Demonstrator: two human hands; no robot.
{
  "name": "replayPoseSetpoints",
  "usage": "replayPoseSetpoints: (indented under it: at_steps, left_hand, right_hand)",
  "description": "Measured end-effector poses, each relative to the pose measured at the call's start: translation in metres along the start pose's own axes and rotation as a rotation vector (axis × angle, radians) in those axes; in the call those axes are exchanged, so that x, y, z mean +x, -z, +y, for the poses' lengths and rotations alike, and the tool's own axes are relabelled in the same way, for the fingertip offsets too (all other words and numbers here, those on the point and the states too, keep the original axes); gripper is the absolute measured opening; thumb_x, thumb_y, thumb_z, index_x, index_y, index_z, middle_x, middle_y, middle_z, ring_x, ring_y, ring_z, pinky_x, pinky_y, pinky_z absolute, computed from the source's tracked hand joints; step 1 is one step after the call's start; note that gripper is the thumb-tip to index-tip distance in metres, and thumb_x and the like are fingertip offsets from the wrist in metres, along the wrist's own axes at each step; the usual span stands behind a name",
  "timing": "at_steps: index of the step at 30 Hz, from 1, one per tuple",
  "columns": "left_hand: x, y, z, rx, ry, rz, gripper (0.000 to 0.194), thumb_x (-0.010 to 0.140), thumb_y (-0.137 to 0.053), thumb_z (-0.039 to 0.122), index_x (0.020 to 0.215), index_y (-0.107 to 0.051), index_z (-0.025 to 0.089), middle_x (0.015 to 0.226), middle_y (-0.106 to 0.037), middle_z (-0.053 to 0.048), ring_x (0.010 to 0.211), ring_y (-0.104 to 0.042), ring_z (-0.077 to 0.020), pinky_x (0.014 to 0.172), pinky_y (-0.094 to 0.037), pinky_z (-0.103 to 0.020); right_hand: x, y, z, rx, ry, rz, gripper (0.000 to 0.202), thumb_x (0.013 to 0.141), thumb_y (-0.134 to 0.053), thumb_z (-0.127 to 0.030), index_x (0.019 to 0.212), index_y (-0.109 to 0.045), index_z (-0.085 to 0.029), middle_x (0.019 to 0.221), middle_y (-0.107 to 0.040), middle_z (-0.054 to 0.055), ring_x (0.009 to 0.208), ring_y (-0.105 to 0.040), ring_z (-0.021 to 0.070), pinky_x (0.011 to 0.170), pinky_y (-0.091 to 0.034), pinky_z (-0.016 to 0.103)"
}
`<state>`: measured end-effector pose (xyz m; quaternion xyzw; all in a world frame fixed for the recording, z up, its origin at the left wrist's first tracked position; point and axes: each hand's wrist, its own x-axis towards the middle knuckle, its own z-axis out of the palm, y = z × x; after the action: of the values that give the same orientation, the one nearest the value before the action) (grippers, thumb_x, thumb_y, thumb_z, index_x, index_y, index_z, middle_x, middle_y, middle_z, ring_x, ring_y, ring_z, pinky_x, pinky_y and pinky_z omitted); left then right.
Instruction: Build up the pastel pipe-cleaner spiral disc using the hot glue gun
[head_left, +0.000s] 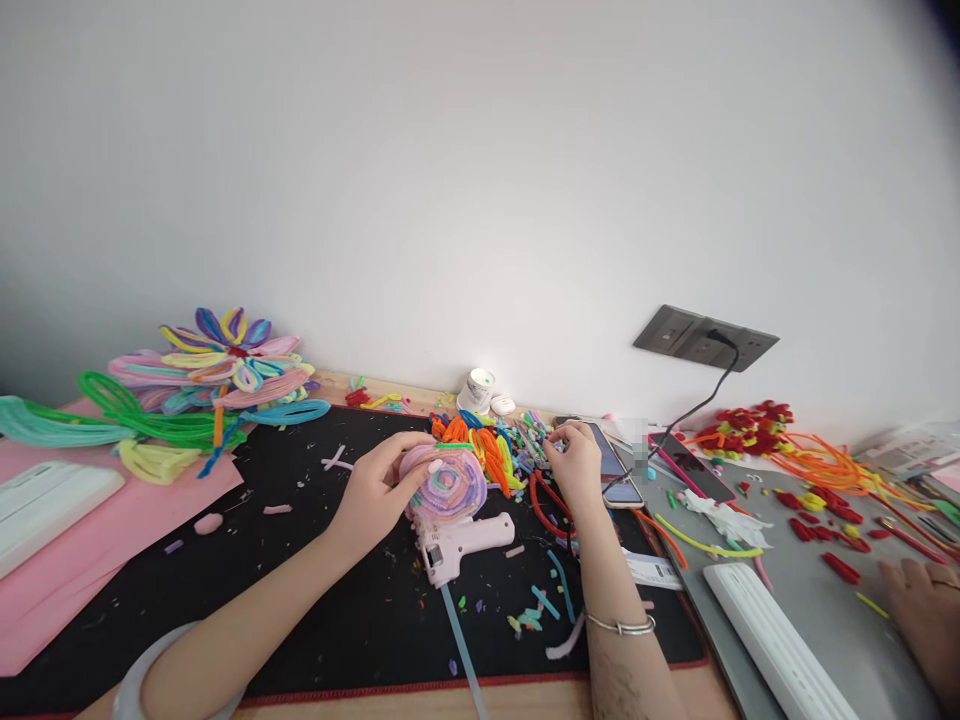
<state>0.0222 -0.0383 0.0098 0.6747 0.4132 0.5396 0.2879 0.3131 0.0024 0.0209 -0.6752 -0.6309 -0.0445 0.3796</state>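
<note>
My left hand [376,495] is closed on the edge of a round spiral of pastel pipe cleaners [450,485], thumb on its face. Just below the spiral lies a pale pink glue gun [480,538], with a long clear glue stick [460,640] coming out of its rear. Over a heap of small cut pipe-cleaner pieces [531,438], my right hand [576,462] has its thumb and fingers pinched together. Whatever sits between those fingertips is too small to make out. Orange bundled pipe cleaners [491,455] lie between the two hands.
A pipe-cleaner flower [232,365] and green loops [176,425] stand at left beside pink paper [135,540]. A paper cup [478,388] is by the wall. Phones [615,465] lie right, under a cord running to the socket [705,338]. Another person's hand [922,600] rests far right.
</note>
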Motion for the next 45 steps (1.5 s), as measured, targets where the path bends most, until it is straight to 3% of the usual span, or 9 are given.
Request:
replayPoseSetpoints:
  at_steps: [3,7,11,16,21,33,45]
  left_hand:
    - [0.0,-0.001,-0.001,0.004,-0.013,-0.003,0.02,0.089,-0.058,0.027,0.106,-0.064,0.019,0.104,-0.069,-0.007,0.095,-0.067,-0.0202,0.085,-0.056,-0.035]
    - [-0.002,-0.001,0.0,0.038,-0.051,-0.032,0.02,0.089,-0.058,0.028,0.106,-0.064,0.02,0.103,-0.07,-0.007,0.092,-0.068,-0.0204,0.083,-0.057,-0.034]
    - [-0.003,0.0,0.006,0.113,-0.121,-0.048,0.02,0.09,-0.057,0.027,0.106,-0.065,0.02,0.1,-0.071,-0.007,0.09,-0.069,-0.0196,0.083,-0.057,-0.033]
    - [-0.003,0.002,0.011,0.186,-0.197,-0.063,0.019,0.09,-0.056,0.024,0.107,-0.064,0.02,0.098,-0.072,-0.006,0.09,-0.068,-0.0183,0.082,-0.056,-0.03]
    - [-0.004,0.002,0.012,0.215,-0.229,-0.084,0.018,0.091,-0.055,0.023,0.108,-0.062,0.021,0.099,-0.071,-0.006,0.091,-0.068,-0.0181,0.083,-0.055,-0.03]
    - [-0.005,0.001,0.011,0.232,-0.261,-0.1,0.019,0.092,-0.054,0.023,0.109,-0.062,0.021,0.098,-0.071,-0.005,0.09,-0.068,-0.0179,0.08,-0.055,-0.029]
    - [-0.004,0.002,0.013,0.212,-0.413,-0.118,0.021,0.094,-0.051,0.014,0.108,-0.065,0.021,0.097,-0.069,-0.006,0.089,-0.066,-0.0156,0.08,-0.055,-0.027]
  right_hand:
    - [-0.001,0.004,-0.008,0.072,0.018,-0.01,0.03,0.071,-0.055,-0.014,0.097,-0.07,-0.014,0.104,-0.063,0.015,0.096,-0.059,0.0267,0.087,-0.046,0.041]
    - [-0.006,0.013,-0.034,0.268,0.085,-0.055,0.017,0.083,-0.054,-0.023,0.08,-0.07,-0.017,0.097,-0.067,0.011,0.087,-0.061,0.0224,0.079,-0.048,0.037]
    - [-0.016,0.023,-0.067,0.525,0.202,-0.273,0.014,0.085,-0.057,-0.022,0.079,-0.069,-0.019,0.103,-0.066,0.009,0.09,-0.061,0.02,0.064,-0.045,0.028]
    - [-0.023,0.034,-0.089,0.6,0.29,-0.381,0.012,0.085,-0.059,-0.016,0.079,-0.068,-0.02,0.107,-0.065,0.008,0.101,-0.06,0.0215,0.075,-0.047,0.032]
    - [-0.025,0.041,-0.094,0.565,0.377,-0.456,0.015,0.089,-0.055,-0.01,0.083,-0.063,-0.021,0.109,-0.06,0.007,0.109,-0.056,0.0201,0.094,-0.043,0.036]
    - [-0.028,0.042,-0.097,0.516,0.443,-0.487,0.017,0.093,-0.047,-0.01,0.086,-0.057,-0.022,0.106,-0.054,0.007,0.102,-0.054,0.0195,0.087,-0.045,0.033]
    - [-0.029,0.042,-0.102,0.514,0.407,-0.501,0.02,0.091,-0.047,-0.007,0.077,-0.044,-0.021,0.097,-0.05,0.005,0.095,-0.05,0.0173,0.085,-0.042,0.03]
